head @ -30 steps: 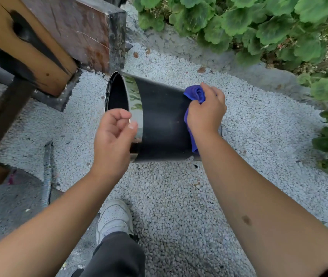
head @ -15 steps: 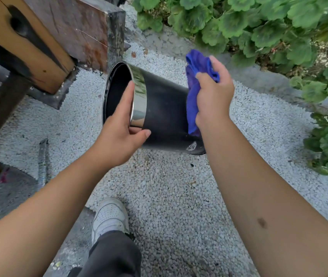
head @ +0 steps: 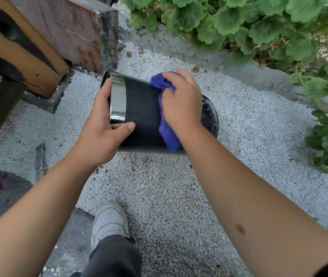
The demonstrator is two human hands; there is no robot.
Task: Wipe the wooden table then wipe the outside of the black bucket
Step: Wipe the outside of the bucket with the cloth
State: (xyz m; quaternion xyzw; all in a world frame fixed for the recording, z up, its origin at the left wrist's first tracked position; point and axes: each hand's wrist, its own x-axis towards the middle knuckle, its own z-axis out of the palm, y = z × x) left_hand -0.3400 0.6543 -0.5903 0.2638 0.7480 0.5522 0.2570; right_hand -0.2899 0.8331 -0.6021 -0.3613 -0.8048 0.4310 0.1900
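Held on its side above the gravel (head: 159,186), the bucket (head: 142,110) looks light, rigid and slick, so the left hand (head: 103,132) has its grip clamped on the shiny rim while the right hand (head: 181,102) presses a soft cloth (head: 168,134) to its wall.

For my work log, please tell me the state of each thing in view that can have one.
black bucket: on its side, held off the gravel.
blue cloth: bunched, pressed on the bucket's outside.
left hand: gripping the shiny rim.
right hand: closed on the cloth.
wooden table: standing, untouched.
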